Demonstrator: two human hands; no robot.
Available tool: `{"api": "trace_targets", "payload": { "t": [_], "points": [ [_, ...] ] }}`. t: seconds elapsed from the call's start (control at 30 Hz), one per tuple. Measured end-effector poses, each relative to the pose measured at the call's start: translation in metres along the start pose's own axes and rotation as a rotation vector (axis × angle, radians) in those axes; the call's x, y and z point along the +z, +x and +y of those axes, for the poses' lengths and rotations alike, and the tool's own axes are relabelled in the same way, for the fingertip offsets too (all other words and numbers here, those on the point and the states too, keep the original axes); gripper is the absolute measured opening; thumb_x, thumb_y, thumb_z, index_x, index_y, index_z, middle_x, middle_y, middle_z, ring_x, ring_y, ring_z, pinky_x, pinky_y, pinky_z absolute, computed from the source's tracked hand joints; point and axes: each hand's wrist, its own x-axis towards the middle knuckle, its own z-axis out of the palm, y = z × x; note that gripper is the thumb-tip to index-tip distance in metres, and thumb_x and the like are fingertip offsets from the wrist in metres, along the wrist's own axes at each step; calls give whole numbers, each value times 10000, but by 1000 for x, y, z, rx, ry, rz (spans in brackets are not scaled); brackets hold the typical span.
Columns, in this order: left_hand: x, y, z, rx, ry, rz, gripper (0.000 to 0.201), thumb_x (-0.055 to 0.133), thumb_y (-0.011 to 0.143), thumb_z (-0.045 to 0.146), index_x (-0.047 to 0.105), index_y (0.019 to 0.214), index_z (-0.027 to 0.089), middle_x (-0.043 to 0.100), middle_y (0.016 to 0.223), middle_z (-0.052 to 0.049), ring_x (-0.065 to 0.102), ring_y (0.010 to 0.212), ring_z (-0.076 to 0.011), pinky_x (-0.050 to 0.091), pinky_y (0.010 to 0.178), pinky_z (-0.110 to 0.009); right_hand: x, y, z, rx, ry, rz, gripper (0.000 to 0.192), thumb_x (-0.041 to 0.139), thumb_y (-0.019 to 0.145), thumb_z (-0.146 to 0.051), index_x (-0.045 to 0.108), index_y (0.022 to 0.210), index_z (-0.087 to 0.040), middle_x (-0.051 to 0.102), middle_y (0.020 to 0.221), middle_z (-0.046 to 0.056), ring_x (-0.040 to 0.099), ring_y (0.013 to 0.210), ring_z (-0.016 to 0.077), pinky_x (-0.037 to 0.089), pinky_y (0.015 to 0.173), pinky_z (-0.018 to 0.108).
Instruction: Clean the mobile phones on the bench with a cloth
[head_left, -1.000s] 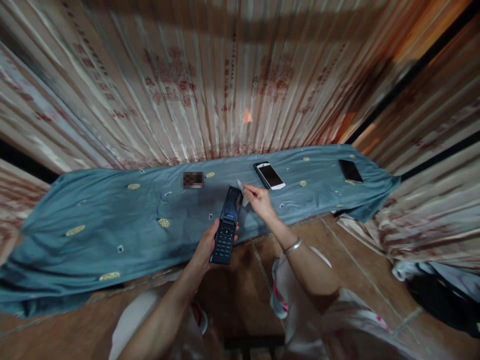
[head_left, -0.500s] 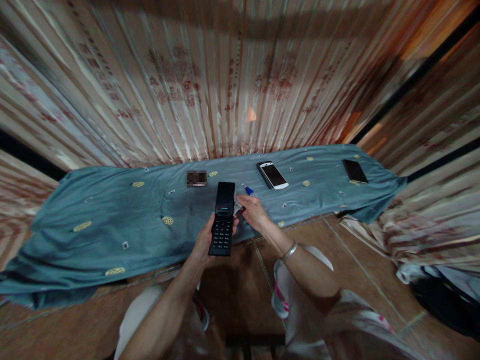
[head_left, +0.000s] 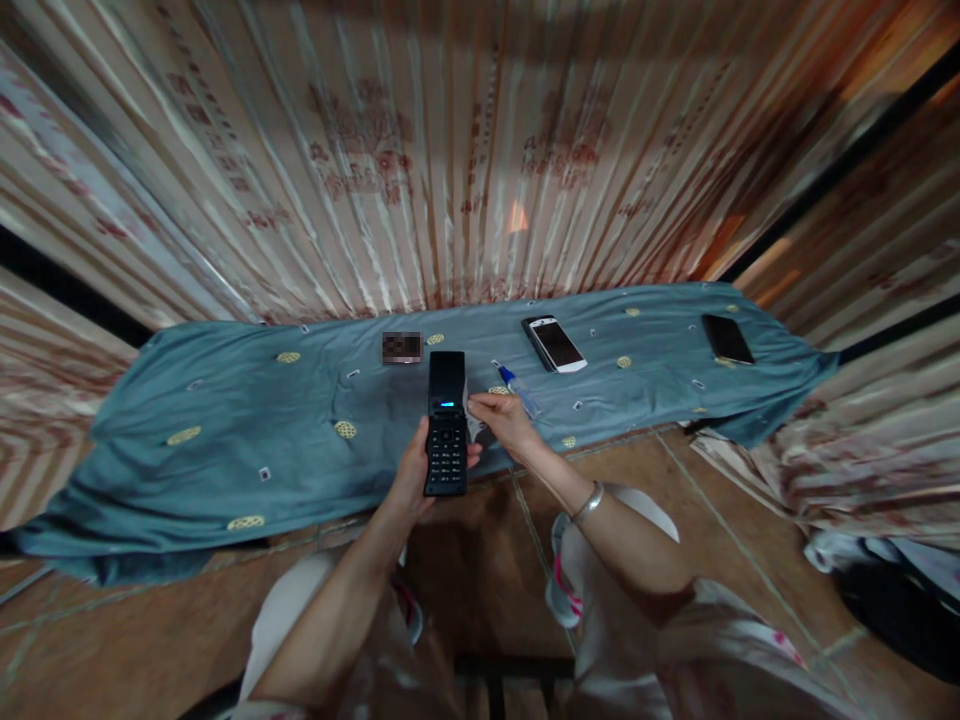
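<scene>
Legs and floor: person seated, knees at the near edge; brown tiled floor beneath, reaching forward to the cloth.
Left hand: wrapped round the lower half of an open black flip phone, fingers closed on the keypad section, thumb on its left side. Phone held upright above the near edge of the cloth, just right of centre.
Flip phone state: opened flat, keypad near, screen far; screen dark but for a thin blue strip at its lower edge.
Right hand: just right of the phone, thumb and fingertips pressed together on a small pale scrap, a wipe or a film tab; too small to tell which. The scrap touches the phone's right edge at the hinge.
Bracelet: metal band on the right wrist.
Progress, as judged: phone is open and in hand, pale scrap at its side; looks like cleaning or peeling in mid-course, screen not visibly treated. The other phones lie untouched.
Blue cloth: spread over the floor, left to right, with small yellow motifs.
Pen-like item: blue-tipped, on the cloth just beyond the right hand.
White smartphone: farther right, face up.
Black smartphone: far right, well apart.
Curtain: striped, patterned, hanging behind the cloth.
</scene>
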Motion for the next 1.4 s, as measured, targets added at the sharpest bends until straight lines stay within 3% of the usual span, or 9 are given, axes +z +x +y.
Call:
{"api": "trace_targets", "payload": {
  "t": [0.23, 0.47, 0.67, 0.83, 0.93, 1.17, 1.3, 1.4],
  "points": [
    [-3, 1, 3, 7, 60, -11, 507, 295, 927, 432, 585, 1073, 43, 695, 662, -129, 654, 519, -182, 519, 487, -255, 0, -2, 2, 40, 28, -77, 197, 727, 619, -360, 719, 703, -182, 638, 619, -30, 514, 572, 90, 377, 568, 211],
    [-6, 3, 3, -3, 116, -78, 532, 261, 926, 454, 609, 1006, 60, 679, 617, -117, 628, 475, -166, 470, 429, -226, -2, -1, -1, 150, 207, -101, 236, 765, 582, -359, 718, 729, -181, 668, 641, -19, 549, 550, 91, 404, 542, 211],
    [-4, 1, -8, -27, 181, -205, 564, 268, 911, 497, 596, 1082, 72, 672, 633, -114, 617, 503, -156, 465, 483, -226, -17, 13, -19, 121, 357, 61, 201, 805, 531, -283, 711, 683, -190, 702, 684, -1, 616, 629, 124, 480, 633, 241],
    [-5, 6, -16, -23, 167, -298, 582, 298, 897, 519, 630, 1059, 69, 670, 672, -118, 596, 527, -152, 460, 505, -236, -27, 21, -26, 85, 348, 87, 208, 803, 558, -281, 710, 715, -182, 711, 708, 10, 629, 669, 126, 490, 674, 243],
    [-6, 8, -17, -14, 161, -289, 551, 289, 906, 494, 639, 1042, 92, 689, 755, -125, 592, 545, -152, 463, 510, -245, -28, 22, -25, 79, 351, 83, 217, 811, 549, -280, 704, 711, -183, 705, 689, -2, 620, 646, 112, 483, 669, 232],
    [-3, 5, -19, -6, 258, -221, 588, 329, 870, 556, 657, 906, 68, 677, 710, -112, 568, 518, -132, 450, 508, -239, -30, 27, -25, 49, 325, 104, 294, 802, 542, -394, 695, 710, -178, 700, 687, -1, 613, 621, 122, 478, 626, 241],
    [-10, 13, -23, 171, 525, -128, 639, 405, 790, 649, 670, 894, 77, 637, 629, -64, 551, 527, -126, 444, 530, -239, -36, 33, -24, -50, 151, 131, 306, 748, 596, -462, 710, 728, -188, 683, 666, -20, 602, 634, 128, 461, 618, 245],
    [-19, 20, -23, 412, 747, -42, 627, 487, 761, 621, 621, 1092, 106, 671, 814, -70, 584, 657, -147, 479, 651, -277, -40, 37, -21, -197, -53, 183, 286, 720, 621, -456, 727, 733, -193, 668, 644, -34, 606, 686, 139, 451, 659, 247]
  ]
}}
